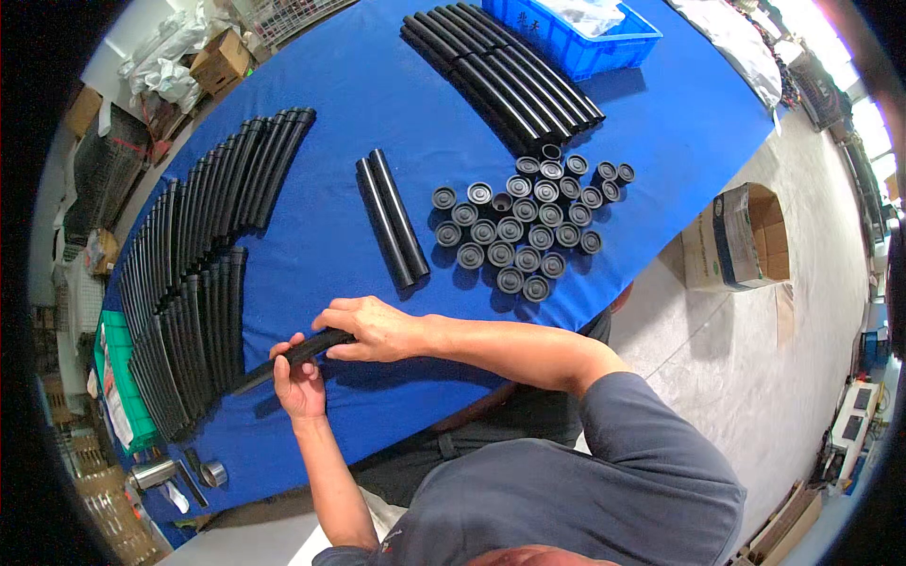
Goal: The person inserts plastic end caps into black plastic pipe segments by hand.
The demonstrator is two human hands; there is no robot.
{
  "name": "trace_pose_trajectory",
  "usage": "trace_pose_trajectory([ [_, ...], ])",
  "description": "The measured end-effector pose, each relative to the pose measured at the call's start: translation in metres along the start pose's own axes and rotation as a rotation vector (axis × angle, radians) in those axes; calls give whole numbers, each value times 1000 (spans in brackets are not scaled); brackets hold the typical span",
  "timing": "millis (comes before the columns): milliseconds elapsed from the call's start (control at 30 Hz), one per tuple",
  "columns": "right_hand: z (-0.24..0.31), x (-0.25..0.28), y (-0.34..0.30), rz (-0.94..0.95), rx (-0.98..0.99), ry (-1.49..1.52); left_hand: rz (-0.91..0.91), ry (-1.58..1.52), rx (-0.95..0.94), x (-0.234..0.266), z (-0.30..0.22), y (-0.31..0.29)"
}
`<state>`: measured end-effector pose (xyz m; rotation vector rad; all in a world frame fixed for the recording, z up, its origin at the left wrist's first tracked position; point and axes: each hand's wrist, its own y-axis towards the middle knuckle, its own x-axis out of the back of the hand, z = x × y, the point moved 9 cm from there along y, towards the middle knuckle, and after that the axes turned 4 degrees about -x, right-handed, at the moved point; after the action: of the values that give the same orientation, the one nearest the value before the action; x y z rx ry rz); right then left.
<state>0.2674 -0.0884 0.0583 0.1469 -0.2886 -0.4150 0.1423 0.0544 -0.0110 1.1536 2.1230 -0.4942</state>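
Over the near left part of the blue-covered table, both my hands grip one black tube, held at a slant. My left hand closes its fingers round the tube's middle from below. My right hand wraps the right end from above, so that end is hidden. To the left, many finished-looking black tubes lie side by side in fanned rows. Two plain black tubes lie together beyond my right hand. Right of those, many round black end caps stand in a loose cluster.
A stack of black tubes lies at the far side beside a blue plastic bin. A green crate sits at the left edge. Near it are a metal cylinder and a small round metal piece. A cardboard box stands on the floor.
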Motion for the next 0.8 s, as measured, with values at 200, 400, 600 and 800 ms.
trace_pose_trajectory([
  [200,8,0,-1,-35,154,-54,-27,-9,14,5,-2,-2],
  [400,8,-4,-1,16,180,-62,-24,-32,29,4,-1,-3],
  [600,16,-4,-5,-25,226,-116,-25,-98,52,5,1,-2],
  [800,-4,-3,3,98,-57,72,0,-52,-31,-3,-6,-5],
])
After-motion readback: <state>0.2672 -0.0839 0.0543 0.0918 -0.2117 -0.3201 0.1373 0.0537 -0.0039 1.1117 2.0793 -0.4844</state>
